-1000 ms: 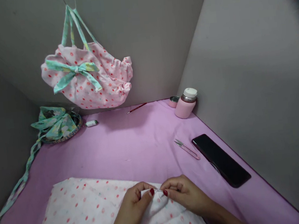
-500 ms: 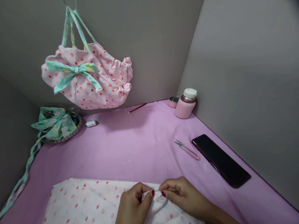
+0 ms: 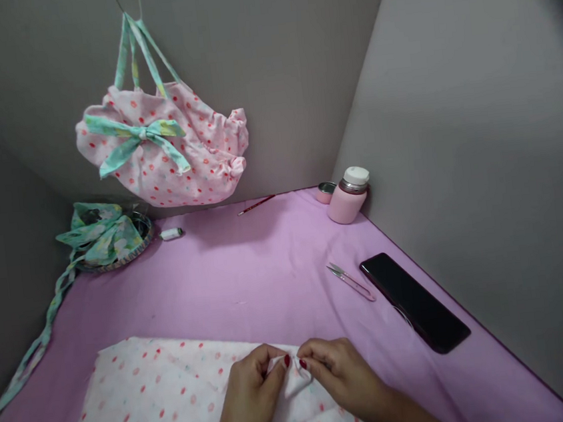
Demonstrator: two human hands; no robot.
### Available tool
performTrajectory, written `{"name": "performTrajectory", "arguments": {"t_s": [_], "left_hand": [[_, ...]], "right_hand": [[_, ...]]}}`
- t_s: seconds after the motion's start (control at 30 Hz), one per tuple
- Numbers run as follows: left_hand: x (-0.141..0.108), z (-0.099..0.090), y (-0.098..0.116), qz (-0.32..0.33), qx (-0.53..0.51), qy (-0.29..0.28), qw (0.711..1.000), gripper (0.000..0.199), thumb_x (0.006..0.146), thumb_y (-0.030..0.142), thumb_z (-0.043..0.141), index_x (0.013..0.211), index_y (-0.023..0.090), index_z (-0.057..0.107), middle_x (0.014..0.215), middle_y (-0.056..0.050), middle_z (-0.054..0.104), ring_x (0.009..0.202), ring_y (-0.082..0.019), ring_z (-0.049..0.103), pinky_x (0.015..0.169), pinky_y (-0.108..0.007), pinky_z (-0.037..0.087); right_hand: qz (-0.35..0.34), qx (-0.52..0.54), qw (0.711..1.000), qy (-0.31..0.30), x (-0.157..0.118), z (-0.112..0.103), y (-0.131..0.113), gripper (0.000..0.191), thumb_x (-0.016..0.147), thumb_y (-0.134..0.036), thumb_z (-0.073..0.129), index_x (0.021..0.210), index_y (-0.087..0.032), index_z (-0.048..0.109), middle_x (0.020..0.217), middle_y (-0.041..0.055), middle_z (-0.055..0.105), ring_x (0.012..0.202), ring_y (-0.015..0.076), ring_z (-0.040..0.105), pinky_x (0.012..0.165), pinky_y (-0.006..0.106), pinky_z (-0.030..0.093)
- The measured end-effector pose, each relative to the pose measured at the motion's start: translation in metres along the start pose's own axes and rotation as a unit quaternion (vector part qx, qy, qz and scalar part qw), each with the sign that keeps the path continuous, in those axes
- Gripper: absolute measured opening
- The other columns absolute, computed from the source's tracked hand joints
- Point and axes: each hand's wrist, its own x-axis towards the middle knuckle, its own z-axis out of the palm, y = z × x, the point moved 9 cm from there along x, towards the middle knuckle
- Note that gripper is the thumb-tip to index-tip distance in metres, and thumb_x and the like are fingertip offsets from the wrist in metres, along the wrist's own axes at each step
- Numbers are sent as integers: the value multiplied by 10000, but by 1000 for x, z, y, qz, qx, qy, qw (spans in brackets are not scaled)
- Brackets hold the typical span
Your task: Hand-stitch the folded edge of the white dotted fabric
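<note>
At seven o'clock in view, red-dotted white fabric (image 3: 150, 399) is spread on a purple-covered desk (image 3: 208, 279). A bit near its far edge is pinched, thumb to forefinger, by the left hand (image 3: 254, 388) and, just beside, the right hand (image 3: 342, 371) (nails painted red). Pink snips (image 3: 353, 284) are laid at one o'clock from the latter.
</note>
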Motion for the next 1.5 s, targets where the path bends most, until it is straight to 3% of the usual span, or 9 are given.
{"name": "performTrajectory", "arguments": {"t_s": [0.17, 0.47, 0.63, 0.77, 1.2, 1.5], "left_hand": [[5, -3, -12, -40, -37, 17, 998, 211, 789, 336, 530, 673, 166, 578, 528, 24, 509, 507, -131, 426, 493, -232, 304], [8, 3, -16, -39, -120, -36, 991, 220, 787, 346, 561, 803, 157, 673, 706, -50, 661, 655, -172, 544, 619, -262, 391], [6, 6, -15, -53, -180, -57, 981, 219, 778, 351, 588, 818, 156, 681, 732, -49, 654, 685, -161, 535, 635, -256, 399], [6, 8, -15, -58, -219, -68, 972, 212, 778, 351, 599, 794, 151, 664, 707, -39, 630, 653, -142, 511, 597, -237, 383], [7, 16, -12, -46, -261, -109, 958, 198, 784, 349, 607, 784, 155, 642, 701, -20, 610, 629, -115, 485, 591, -218, 365], [7, 16, -11, -42, -257, -93, 961, 200, 770, 352, 625, 761, 153, 644, 689, -16, 619, 622, -116, 495, 600, -227, 366]], "right_hand": [[42, 89, 995, 7, 1, 0, 11, 203, 836, -252, 484, 743, -141, 625, 555, -22, 508, 507, 90, 423, 476, 193, 306], [72, 207, 975, -32, 3, 3, 14, 193, 829, -258, 520, 807, -148, 677, 658, 9, 604, 602, 116, 510, 539, 206, 357], [71, 245, 966, -48, 2, 3, 12, 213, 831, -288, 538, 862, -154, 700, 739, 32, 651, 686, 139, 553, 620, 228, 399], [77, 278, 956, -52, 3, 3, 13, 230, 814, -327, 570, 862, -146, 703, 715, 33, 651, 653, 129, 547, 600, 226, 394], [80, 303, 947, -64, 4, 4, 17, 250, 780, -377, 608, 810, -148, 703, 620, -3, 573, 551, 87, 436, 537, 202, 346], [94, 322, 941, -55, 3, 5, 16, 237, 786, -362, 607, 764, -130, 646, 622, -11, 544, 574, 89, 448, 548, 206, 323]]}}
